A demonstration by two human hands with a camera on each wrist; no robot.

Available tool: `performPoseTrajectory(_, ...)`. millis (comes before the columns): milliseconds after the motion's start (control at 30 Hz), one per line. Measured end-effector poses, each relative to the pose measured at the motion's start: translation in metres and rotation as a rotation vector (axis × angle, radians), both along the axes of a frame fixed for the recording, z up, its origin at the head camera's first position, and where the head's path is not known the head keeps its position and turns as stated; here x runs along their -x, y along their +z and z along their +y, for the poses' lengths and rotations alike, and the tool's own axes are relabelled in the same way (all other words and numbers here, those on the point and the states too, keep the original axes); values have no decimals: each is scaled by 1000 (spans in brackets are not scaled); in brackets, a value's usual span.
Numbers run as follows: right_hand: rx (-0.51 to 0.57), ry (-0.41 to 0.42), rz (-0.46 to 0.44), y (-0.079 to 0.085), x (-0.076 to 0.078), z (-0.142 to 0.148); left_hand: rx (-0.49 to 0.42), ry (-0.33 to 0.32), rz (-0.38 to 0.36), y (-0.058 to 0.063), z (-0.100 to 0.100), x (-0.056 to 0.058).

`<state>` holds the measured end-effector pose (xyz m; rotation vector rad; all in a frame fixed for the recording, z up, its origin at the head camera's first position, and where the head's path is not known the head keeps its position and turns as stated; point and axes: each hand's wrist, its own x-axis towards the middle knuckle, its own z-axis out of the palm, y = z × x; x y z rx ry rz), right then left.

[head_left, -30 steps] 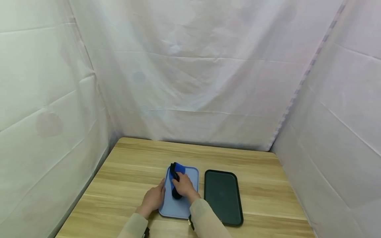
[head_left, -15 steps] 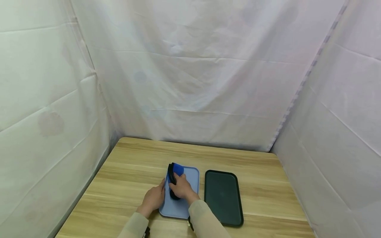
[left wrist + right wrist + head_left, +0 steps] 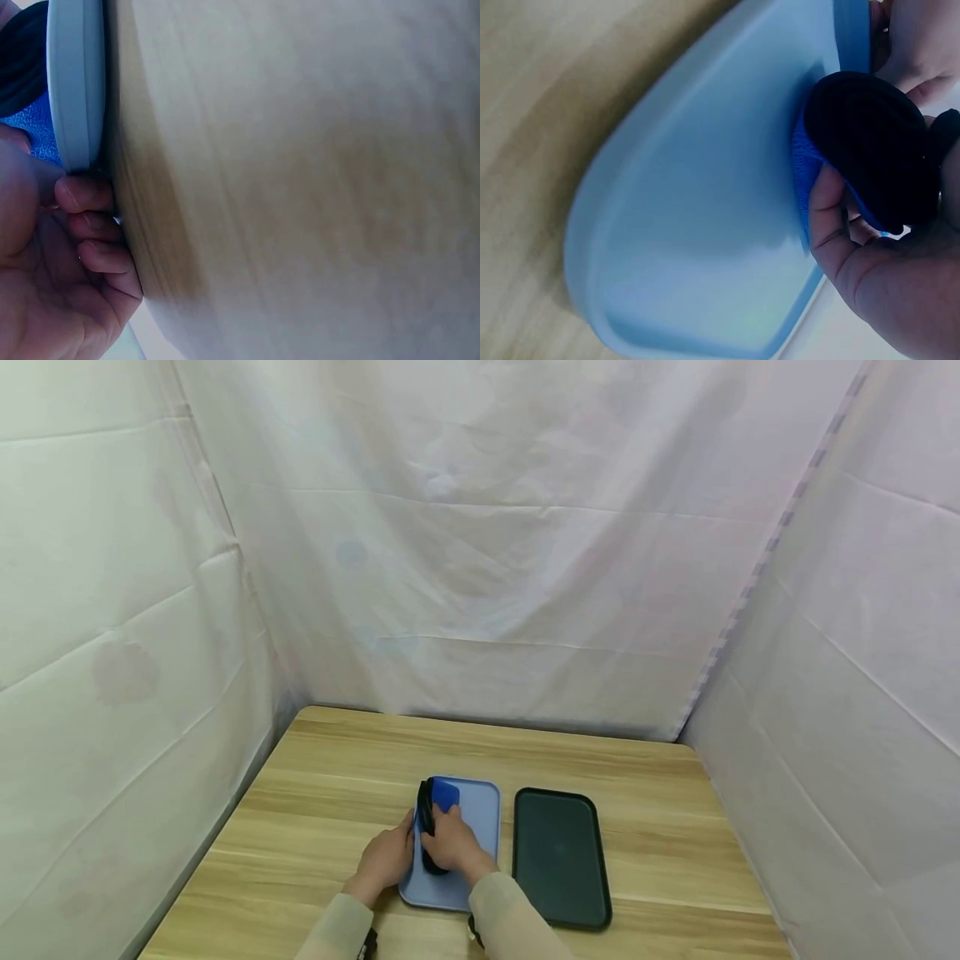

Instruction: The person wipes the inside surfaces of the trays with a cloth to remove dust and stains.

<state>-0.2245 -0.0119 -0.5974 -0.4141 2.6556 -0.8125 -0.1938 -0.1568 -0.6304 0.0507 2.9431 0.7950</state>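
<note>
On the light blue tray [image 3: 478,827] lies a folded blue and black fabric piece [image 3: 427,814]. In the right wrist view its blue side [image 3: 804,169] looks like towelling, and the black part [image 3: 866,142] looks thick and rounded. My right hand [image 3: 453,843] grips this piece from its right side, fingers curled at the blue layer. My left hand [image 3: 386,857] holds the tray's left rim; in the left wrist view its curled fingers [image 3: 97,225] meet the rim's edge. The fabric's far side is partly hidden behind my right hand.
A dark green tray [image 3: 558,852] lies just right of the blue one, with a narrow gap between them. Both trays sit on a wood-grain table [image 3: 337,777]. White cloth [image 3: 480,568] hangs behind the table and along both sides.
My right hand has moved a little to the left and nearer with the fabric. The black part now lies closer to the tray's left rim. My left hand stays in place.
</note>
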Motion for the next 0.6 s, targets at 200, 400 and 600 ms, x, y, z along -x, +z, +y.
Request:
performPoseTrajectory(200, 10, -16, 12, 1, -11, 0, -2, -2, -18, 2, 0, 0)
performPoseTrajectory(400, 5, -37, 53, -2, -23, -3, -20, -2, -32, 4, 0, 0)
performPoseTrajectory(600, 32, -68, 78, -3, -33, -6, -43, -1, -55, 2, 0, 0)
